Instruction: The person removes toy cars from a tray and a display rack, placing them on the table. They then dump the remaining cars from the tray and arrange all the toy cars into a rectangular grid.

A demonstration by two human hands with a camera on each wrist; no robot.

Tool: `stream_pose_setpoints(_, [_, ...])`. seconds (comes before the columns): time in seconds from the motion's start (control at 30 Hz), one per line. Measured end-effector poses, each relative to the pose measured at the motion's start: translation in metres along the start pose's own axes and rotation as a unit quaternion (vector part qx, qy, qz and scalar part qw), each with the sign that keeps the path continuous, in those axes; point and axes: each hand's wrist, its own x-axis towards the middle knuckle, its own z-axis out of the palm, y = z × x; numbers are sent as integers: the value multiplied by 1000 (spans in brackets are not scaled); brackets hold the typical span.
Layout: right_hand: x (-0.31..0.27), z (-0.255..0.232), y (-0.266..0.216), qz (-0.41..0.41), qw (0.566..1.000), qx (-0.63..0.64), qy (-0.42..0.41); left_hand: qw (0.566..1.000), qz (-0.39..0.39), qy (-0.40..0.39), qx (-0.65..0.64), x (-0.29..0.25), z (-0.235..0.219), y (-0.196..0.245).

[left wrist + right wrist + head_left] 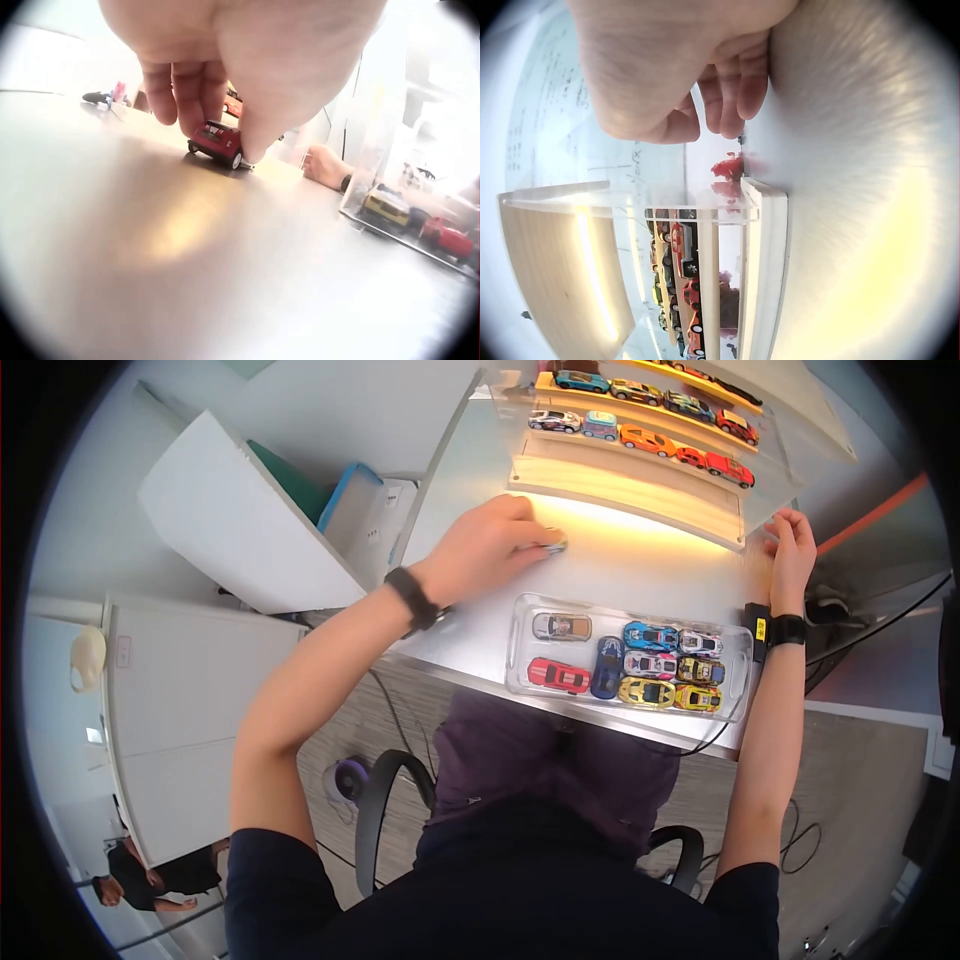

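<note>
The left hand (482, 548) pinches a small toy car between thumb and fingers, low over the table in front of the lit display case. In the left wrist view, this car (215, 144) has a dark red end and pale wheels, and the left hand (247, 52) covers much of it. Beside the case's right end, the right hand (791, 550) has loosely bent fingers and holds nothing. From the right wrist view, the right hand (682, 71) is near the case's clear side panel (630, 201).
A clear tray (518, 650) with several toy cars lies near the table's front edge. The case's wooden shelves (690, 420) hold rows of cars, with its lowest lit ledge (630, 490) nearest the hands. White panels stand left; a black cable crosses the right side.
</note>
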Motion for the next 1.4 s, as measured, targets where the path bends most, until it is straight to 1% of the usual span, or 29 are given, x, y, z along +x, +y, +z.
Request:
stream_pose_setpoints(0.1, [-3,-5,2,8,1000,2,2,997,40,-8,70,8,2,4])
stream_pose_setpoints(0.2, [-4,-2,-3,-1,1000,-1,1,998,3,-16,59,-22,-9,4])
stream_pose_setpoints(0.27, [-4,-2,-2,-2,1000,-4,2,998,-11,3,55,-47,-21,8])
stream_pose_setpoints(0.33, [-4,-2,-4,-6,1000,-6,1,996,-38,12,77,-73,-32,12])
stream_pose_setpoints(0.4, [-6,0,-3,-3,1000,-9,0,995,-80,3,67,-98,-43,15])
stream_pose_setpoints(0.43, [-6,1,-2,1,1000,-10,2,993,-101,0,65,-102,-47,17])
stream_pose_setpoints(0.53, [-5,1,-3,2,1000,1,1,991,-112,-39,56,-95,-54,16])
stream_pose_setpoints(0.6, [-4,2,-4,2,1000,3,-2,995,-49,-36,83,-61,-54,19])
stream_pose_setpoints(0.63, [-5,2,-5,4,1000,0,0,995,-20,-33,96,-41,-49,19])
stream_pose_setpoints(0.7, [-8,2,-4,6,1000,-4,0,999,2,-3,41,-7,-29,16])
stream_pose_setpoints(0.77, [-5,2,-5,4,1000,-5,-1,1000,5,-10,20,6,-8,10])
stream_pose_setpoints(0.83, [-1,2,-5,-5,1000,-4,-6,1000,9,-10,22,4,-1,5])
stream_pose_setpoints(0.9, [-10,-5,1,-1,1000,-5,-1,999,12,-12,42,-12,-7,4])
stream_pose_setpoints(0.97, [-8,0,-5,-10,1000,0,-3,999,-21,-2,46,-39,-20,4])
stream_pose_setpoints(1.07, [-9,3,-10,7,1000,4,4,996,-70,-3,53,-89,-46,2])
stream_pose_setpoints(1.13, [-8,7,-7,6,1000,12,-3,990,-131,-4,48,-130,-61,2])
stream_pose_setpoints(1.17, [-7,2,-4,2,1000,19,-1,987,-156,-5,48,-126,-67,5])
stream_pose_setpoints(1.2, [-5,2,-4,1,1000,21,1,988,-142,-13,55,-121,-69,2])
stream_pose_setpoints(1.27, [-4,2,-2,-2,1000,19,-6,990,-126,-25,64,-96,-71,13])
stream_pose_setpoints(1.3, [-5,2,-2,0,1000,18,-2,990,-126,-18,58,-77,-66,17])
stream_pose_setpoints(1.37, [-5,4,-4,1,1000,17,1,996,-86,20,26,-42,-43,18])
stream_pose_setpoints(1.4, [-6,4,-5,2,1000,10,0,998,-59,19,20,-25,-27,17])
